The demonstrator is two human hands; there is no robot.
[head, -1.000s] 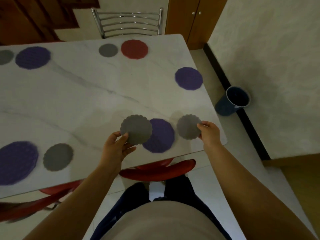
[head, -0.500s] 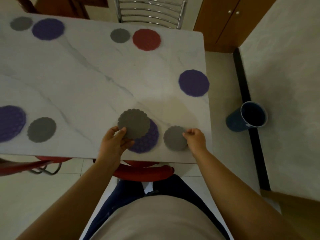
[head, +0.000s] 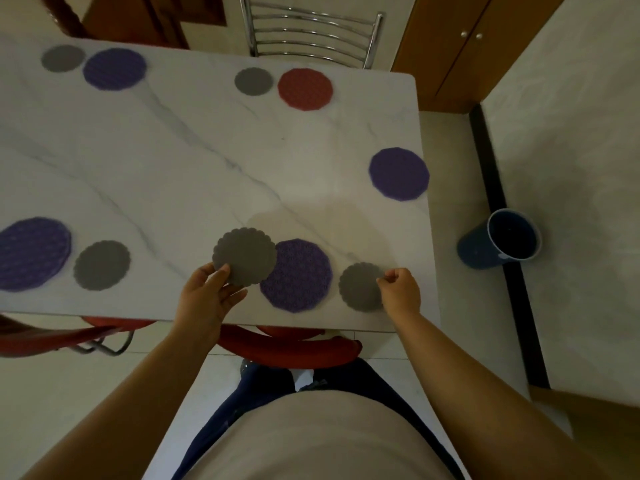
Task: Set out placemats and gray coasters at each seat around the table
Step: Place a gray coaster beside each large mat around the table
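Two hands working at the near edge of the white marble desk [head: 194,174]. Left hand [head: 207,299] pinching a round gray coaster with a wavy rim [head: 245,256] between thumb and fingers, holding it up over the desk, partly covering the left side of the round purple placemat with a bumpy pattern [head: 300,276]. Right hand [head: 400,289] curling almost closed, fingertips [head: 382,279] nipping the right rim of a second round gray coaster [head: 360,287] lying flat on the desk just right of that same placemat, apart from it by a thin gap. Hard to tell if gripping or only touching.

Four other seats already looking set: far left purple placemat [head: 114,68] and gray coaster [head: 62,57], far red placemat [head: 304,89] and gray coaster [head: 253,81], near left purple placemat [head: 33,252] and gray coaster [head: 102,265]. Only one placemat sitting alone: the purple one at the right edge [head: 398,174], no coaster beside it.

Probably needing the held coaster next, up and to the right of the left hand, across the near placemat. Right hand nearer to that spot, but busy. Round coaster, so no long way to line up.
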